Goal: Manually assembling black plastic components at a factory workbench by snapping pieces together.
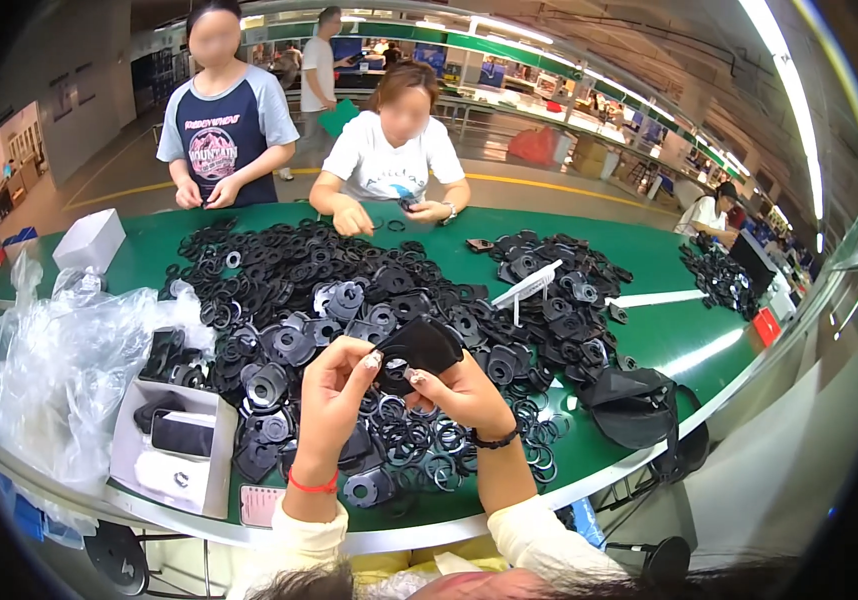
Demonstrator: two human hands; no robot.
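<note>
I hold the black part [431, 347] up in front of me between both hands, above the heap of loose pieces. My left hand [337, 372] comes up almost vertically from the lower edge, wrist straight, with its thumb pressed on the near left side of the part and its fingers bent behind. My right hand [469, 393] leans inward to the left, its thumb pointing across the lower edge while the fingers curl behind the right side; the fingertips there are hidden from me. Both grips are narrow, pinched on this one part. Something round shows between my thumbs; whether it is a hole or a separate ring, I cannot tell.

A red cord [313, 486] circles my left wrist, a dark bracelet [495, 441] my right. Just below my grip lie many black rings [431, 437], and beyond it spreads the pile of black parts [294, 262] on the green table [661, 328]. To the left of my grip stands an open white box [221, 462]; to the right lies a black bag [631, 408].
</note>
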